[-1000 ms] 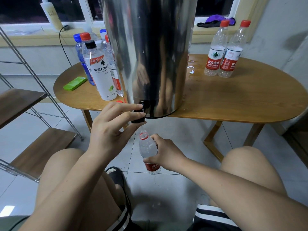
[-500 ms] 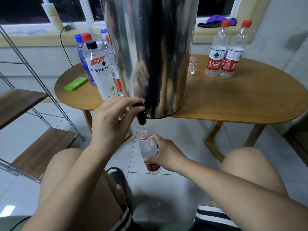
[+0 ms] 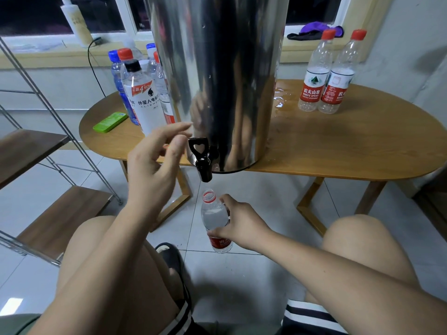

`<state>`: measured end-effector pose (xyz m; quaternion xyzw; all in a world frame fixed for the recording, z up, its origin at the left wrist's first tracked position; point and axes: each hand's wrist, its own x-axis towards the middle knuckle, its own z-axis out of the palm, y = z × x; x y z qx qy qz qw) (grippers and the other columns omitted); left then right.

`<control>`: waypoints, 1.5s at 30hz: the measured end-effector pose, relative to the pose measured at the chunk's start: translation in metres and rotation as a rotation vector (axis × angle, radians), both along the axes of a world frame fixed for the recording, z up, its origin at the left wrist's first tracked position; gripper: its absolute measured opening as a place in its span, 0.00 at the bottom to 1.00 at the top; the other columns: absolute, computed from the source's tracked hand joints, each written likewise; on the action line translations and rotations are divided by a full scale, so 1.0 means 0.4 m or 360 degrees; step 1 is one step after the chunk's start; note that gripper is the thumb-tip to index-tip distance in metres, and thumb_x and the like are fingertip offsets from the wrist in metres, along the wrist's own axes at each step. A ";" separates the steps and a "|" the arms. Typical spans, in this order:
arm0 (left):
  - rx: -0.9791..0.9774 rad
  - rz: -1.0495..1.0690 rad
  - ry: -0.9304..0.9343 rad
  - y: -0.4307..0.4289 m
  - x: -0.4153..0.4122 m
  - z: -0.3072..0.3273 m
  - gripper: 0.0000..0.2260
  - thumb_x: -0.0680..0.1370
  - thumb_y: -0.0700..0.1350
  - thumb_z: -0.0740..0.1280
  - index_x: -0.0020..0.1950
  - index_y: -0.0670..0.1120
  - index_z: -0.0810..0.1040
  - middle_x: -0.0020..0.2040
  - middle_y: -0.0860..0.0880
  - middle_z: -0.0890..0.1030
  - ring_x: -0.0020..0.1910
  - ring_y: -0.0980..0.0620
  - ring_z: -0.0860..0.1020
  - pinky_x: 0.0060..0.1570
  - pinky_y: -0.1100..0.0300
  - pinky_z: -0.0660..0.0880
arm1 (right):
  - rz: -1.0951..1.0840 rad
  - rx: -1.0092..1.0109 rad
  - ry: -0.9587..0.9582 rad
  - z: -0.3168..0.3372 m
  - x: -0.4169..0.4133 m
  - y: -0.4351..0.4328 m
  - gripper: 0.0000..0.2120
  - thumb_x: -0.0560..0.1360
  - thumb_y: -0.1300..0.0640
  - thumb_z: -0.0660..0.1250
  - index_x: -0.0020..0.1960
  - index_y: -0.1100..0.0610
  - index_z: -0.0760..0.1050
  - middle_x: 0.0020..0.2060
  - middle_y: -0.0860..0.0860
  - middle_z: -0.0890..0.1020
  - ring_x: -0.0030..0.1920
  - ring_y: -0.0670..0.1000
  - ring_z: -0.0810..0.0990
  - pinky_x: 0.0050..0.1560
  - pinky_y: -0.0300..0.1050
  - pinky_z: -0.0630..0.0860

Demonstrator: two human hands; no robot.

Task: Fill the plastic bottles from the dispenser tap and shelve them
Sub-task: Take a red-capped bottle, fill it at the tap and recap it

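While right hand (image 3: 242,226) grips bottle (image 3: 214,215), capped bottles (image 3: 313,88) read NONGFU SPRING.

one view only: a wide-angle camera worn on the person's head, facing forward and tilted down. the dispenser (image 3: 217,81) stands close in front and fills the upper centre, its top cut off by the frame. the tap (image 3: 202,155) sits near frame centre, the left hand (image 3: 154,165) just beside it; the right hand (image 3: 239,223) and the bottle (image 3: 214,213) it holds are just below. knees and forearms fill the lower edge. the table (image 3: 338,146) curves at the sides; the shelf (image 3: 26,151) is cropped at left.
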<state>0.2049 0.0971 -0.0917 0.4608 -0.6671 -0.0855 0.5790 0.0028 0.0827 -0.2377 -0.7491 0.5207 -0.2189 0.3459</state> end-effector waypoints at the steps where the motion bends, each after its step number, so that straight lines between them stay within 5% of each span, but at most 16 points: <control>1: 0.0026 0.0034 0.0085 -0.005 0.012 -0.002 0.11 0.90 0.48 0.63 0.65 0.50 0.84 0.55 0.52 0.88 0.53 0.51 0.86 0.51 0.54 0.79 | -0.0005 0.0005 -0.0018 0.002 -0.002 0.001 0.32 0.67 0.43 0.84 0.64 0.44 0.71 0.54 0.44 0.84 0.51 0.48 0.83 0.51 0.46 0.82; 7: 0.0344 0.0469 -0.0195 -0.080 0.123 -0.060 0.08 0.84 0.47 0.71 0.63 0.51 0.84 0.54 0.55 0.86 0.53 0.57 0.83 0.57 0.53 0.80 | -0.0015 0.0049 -0.0055 0.005 -0.006 0.007 0.34 0.66 0.41 0.84 0.65 0.40 0.71 0.55 0.42 0.84 0.55 0.44 0.84 0.58 0.50 0.83; 16: 0.0661 0.0534 -0.0622 -0.191 0.150 -0.139 0.15 0.80 0.55 0.73 0.66 0.52 0.82 0.59 0.49 0.84 0.61 0.45 0.79 0.56 0.49 0.76 | -0.0017 0.0103 -0.0102 0.006 -0.011 0.018 0.33 0.63 0.39 0.84 0.62 0.38 0.72 0.55 0.41 0.85 0.56 0.45 0.84 0.60 0.54 0.84; 23: 0.0615 0.0502 -0.0779 -0.238 0.124 -0.160 0.07 0.81 0.42 0.70 0.59 0.48 0.82 0.51 0.46 0.83 0.51 0.41 0.77 0.47 0.53 0.68 | 0.0003 0.0098 -0.0118 0.016 -0.024 0.033 0.31 0.64 0.40 0.84 0.60 0.37 0.72 0.53 0.40 0.85 0.54 0.45 0.85 0.59 0.54 0.84; 27: 0.0579 0.0469 -0.0658 -0.200 0.115 -0.148 0.07 0.82 0.41 0.72 0.58 0.50 0.83 0.50 0.53 0.82 0.46 0.52 0.77 0.42 0.65 0.70 | 0.0007 0.0088 -0.0128 0.024 -0.031 0.039 0.30 0.63 0.39 0.84 0.59 0.37 0.73 0.53 0.39 0.85 0.54 0.44 0.85 0.60 0.54 0.84; 33: 0.0596 0.0147 -0.0509 -0.044 0.093 -0.135 0.08 0.80 0.51 0.78 0.59 0.55 0.84 0.49 0.59 0.86 0.51 0.61 0.83 0.48 0.63 0.78 | 0.0003 0.0082 -0.0113 0.037 -0.041 0.050 0.29 0.63 0.39 0.83 0.58 0.38 0.73 0.51 0.39 0.85 0.53 0.44 0.86 0.58 0.54 0.85; 39: 0.0920 -0.0283 -0.0034 0.057 0.072 -0.158 0.10 0.77 0.54 0.80 0.56 0.54 0.87 0.51 0.51 0.88 0.49 0.50 0.86 0.50 0.53 0.83 | 0.0048 0.0058 -0.0036 0.048 -0.038 0.058 0.30 0.64 0.39 0.83 0.60 0.37 0.72 0.52 0.39 0.85 0.52 0.43 0.84 0.55 0.51 0.85; 42: 0.0910 -0.0412 0.0076 0.079 0.050 -0.152 0.12 0.75 0.52 0.81 0.55 0.51 0.87 0.50 0.50 0.88 0.42 0.56 0.83 0.40 0.66 0.77 | 0.0076 0.0015 0.0025 0.058 -0.034 0.066 0.29 0.65 0.39 0.83 0.58 0.35 0.70 0.49 0.40 0.84 0.49 0.43 0.83 0.49 0.47 0.83; 45: 0.0850 -0.0375 -0.0056 0.077 0.042 -0.153 0.13 0.72 0.54 0.82 0.54 0.54 0.87 0.49 0.52 0.87 0.46 0.53 0.83 0.43 0.66 0.75 | 0.0086 -0.0006 0.0064 0.066 -0.032 0.072 0.27 0.65 0.39 0.83 0.55 0.36 0.69 0.47 0.41 0.83 0.47 0.44 0.82 0.45 0.46 0.81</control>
